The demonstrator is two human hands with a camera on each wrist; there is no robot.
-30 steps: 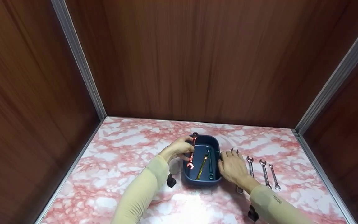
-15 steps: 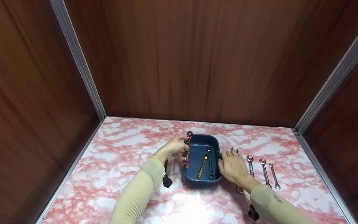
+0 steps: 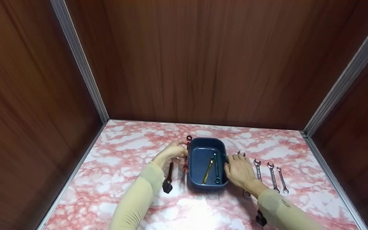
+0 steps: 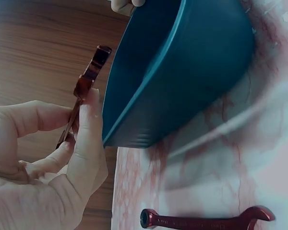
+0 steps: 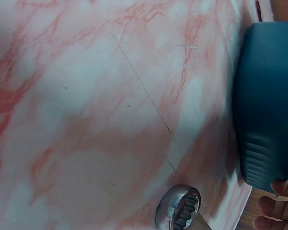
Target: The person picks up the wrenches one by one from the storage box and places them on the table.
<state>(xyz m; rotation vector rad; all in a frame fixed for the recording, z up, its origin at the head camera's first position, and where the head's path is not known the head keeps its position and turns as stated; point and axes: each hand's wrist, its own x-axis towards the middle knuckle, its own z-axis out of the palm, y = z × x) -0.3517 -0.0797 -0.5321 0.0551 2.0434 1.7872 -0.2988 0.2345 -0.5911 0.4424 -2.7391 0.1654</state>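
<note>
My left hand [image 3: 173,152] pinches a red combination wrench [image 3: 188,142] just outside the left rim of a blue bin [image 3: 208,186]. In the left wrist view, this wrench [image 4: 92,69] is tilted between thumb and fingers, above the table. A second red wrench [image 4: 201,222] lies on the table below that hand. Inside the bin are a yellow wrench [image 3: 207,172] and a green wrench [image 3: 216,167]. At the bin's right rim my right hand [image 3: 241,171] holds the side, its curled fingers [image 5: 278,207] partly visible in the right wrist view.
Silver wrenches [image 3: 272,177] lie in a row to the right of the bin. One more silver wrench [image 5: 180,208] is partly covered by the right hand. Wood-grain walls [image 3: 203,64] enclose the marbled table [image 3: 133,140] on the left, back and right.
The left hand has carried the red wrench leftward, from over the bin to outside its left rim. The second red wrench beneath has come into view. The right hand stays put.
</note>
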